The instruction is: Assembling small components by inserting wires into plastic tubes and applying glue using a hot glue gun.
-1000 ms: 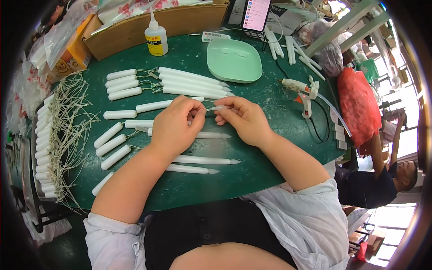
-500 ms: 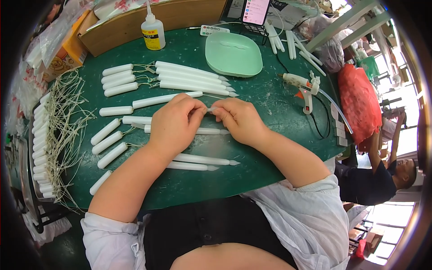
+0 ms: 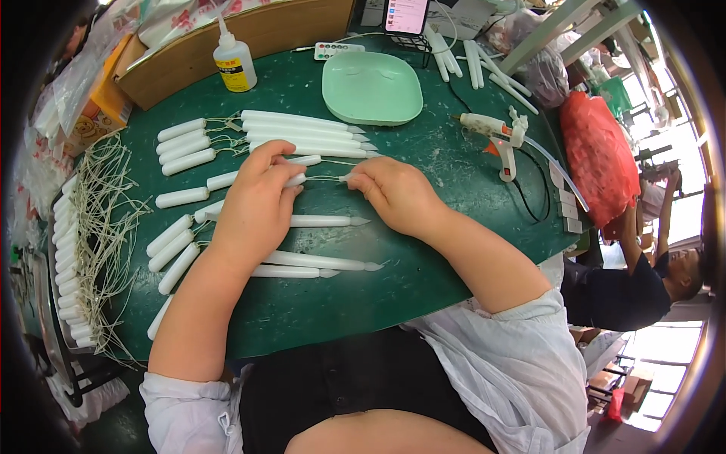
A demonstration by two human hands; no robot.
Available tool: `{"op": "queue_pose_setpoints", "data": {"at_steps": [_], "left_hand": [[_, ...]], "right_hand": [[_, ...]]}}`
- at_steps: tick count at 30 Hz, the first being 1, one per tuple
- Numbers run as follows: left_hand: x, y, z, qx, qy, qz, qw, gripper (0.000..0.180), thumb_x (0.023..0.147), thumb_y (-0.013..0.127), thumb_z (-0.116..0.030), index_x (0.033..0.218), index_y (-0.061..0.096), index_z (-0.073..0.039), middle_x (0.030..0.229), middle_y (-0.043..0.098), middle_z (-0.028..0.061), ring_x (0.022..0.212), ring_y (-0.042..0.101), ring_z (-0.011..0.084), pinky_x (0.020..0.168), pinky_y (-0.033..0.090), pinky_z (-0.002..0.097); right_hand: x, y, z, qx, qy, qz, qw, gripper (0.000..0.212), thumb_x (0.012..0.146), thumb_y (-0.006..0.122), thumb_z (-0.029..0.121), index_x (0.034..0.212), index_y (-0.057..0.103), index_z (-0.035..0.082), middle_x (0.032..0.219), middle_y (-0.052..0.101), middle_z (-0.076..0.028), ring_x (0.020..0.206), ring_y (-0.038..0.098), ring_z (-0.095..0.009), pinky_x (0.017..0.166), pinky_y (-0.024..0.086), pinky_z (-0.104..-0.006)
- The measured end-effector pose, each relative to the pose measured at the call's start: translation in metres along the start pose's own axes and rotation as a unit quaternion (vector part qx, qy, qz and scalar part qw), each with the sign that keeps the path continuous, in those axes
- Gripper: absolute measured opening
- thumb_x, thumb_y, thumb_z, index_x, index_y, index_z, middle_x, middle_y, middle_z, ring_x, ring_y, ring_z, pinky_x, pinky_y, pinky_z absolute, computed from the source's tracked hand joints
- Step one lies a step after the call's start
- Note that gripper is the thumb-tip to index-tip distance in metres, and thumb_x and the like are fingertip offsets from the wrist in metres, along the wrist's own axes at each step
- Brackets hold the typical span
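Note:
My left hand (image 3: 257, 198) is closed around a slim white candle tube (image 3: 296, 181), whose end pokes out past the fingertips. From that end two thin pale wires (image 3: 324, 178) stretch to my right hand (image 3: 397, 191). Its thumb and fingers pinch a small whitish tip (image 3: 347, 178) at the wires' end, mostly hidden. Behind my left hand lies a tube with a loose wire (image 3: 308, 160). More white taper candles with pointed clear tips (image 3: 321, 262) lie below and beside that hand, paired with short white tubes (image 3: 171, 250).
A green dish (image 3: 372, 89), glue bottle (image 3: 235, 60), remote (image 3: 339, 51) and phone (image 3: 405, 17) stand at the back. To the right is a glue gun (image 3: 491, 135) with its cable. Wired white tubes (image 3: 69, 257) line the left edge. Another person (image 3: 616, 291) is at far right.
My hands have drawn apart, opening a gap with thin wires showing between the tube and the tip. The left hand has shifted left, and the whole view has moved slightly.

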State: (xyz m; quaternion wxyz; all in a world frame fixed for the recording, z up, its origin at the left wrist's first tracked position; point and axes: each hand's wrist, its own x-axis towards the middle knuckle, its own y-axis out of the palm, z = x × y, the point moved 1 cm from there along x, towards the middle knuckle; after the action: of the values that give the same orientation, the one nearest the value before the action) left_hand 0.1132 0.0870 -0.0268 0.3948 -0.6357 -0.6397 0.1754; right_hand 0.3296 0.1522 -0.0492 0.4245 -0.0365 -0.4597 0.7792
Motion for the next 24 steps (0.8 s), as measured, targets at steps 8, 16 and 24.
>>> {"op": "queue_pose_setpoints", "data": {"at_steps": [8,16,24], "left_hand": [[-0.002,0.017,-0.002,0.044,0.000,-0.001,0.999,0.021,0.088,0.065,-0.010,0.108,0.064,-0.004,0.102,0.066,0.0120,0.096,0.062,0.0325,0.085,0.050,0.0405],[-0.001,0.016,0.000,0.134,0.080,-0.032,0.987,0.025,0.087,0.066,-0.012,0.111,0.063,-0.005,0.105,0.065,0.0117,0.101,0.060,0.0309,0.089,0.049,0.0400],[-0.011,-0.057,-0.002,0.231,-0.007,0.081,0.969,0.022,0.081,0.063,0.001,0.103,0.064,-0.005,0.099,0.064,0.0114,0.101,0.060,0.0316,0.086,0.048,0.0417]], "right_hand": [[-0.002,0.002,-0.001,0.022,0.015,-0.003,1.000,0.017,0.096,0.058,0.017,0.099,0.065,0.002,0.085,0.065,-0.013,0.079,0.064,-0.031,0.073,0.051,-0.0388],[-0.002,-0.001,-0.001,0.022,0.023,-0.013,0.999,0.017,0.095,0.059,0.018,0.100,0.065,0.002,0.088,0.065,-0.014,0.081,0.064,-0.032,0.073,0.051,-0.0395],[-0.002,-0.012,0.002,-0.030,0.034,0.054,0.998,0.019,0.094,0.058,0.020,0.097,0.066,0.002,0.094,0.065,-0.017,0.090,0.063,-0.036,0.079,0.051,-0.0424]]}}
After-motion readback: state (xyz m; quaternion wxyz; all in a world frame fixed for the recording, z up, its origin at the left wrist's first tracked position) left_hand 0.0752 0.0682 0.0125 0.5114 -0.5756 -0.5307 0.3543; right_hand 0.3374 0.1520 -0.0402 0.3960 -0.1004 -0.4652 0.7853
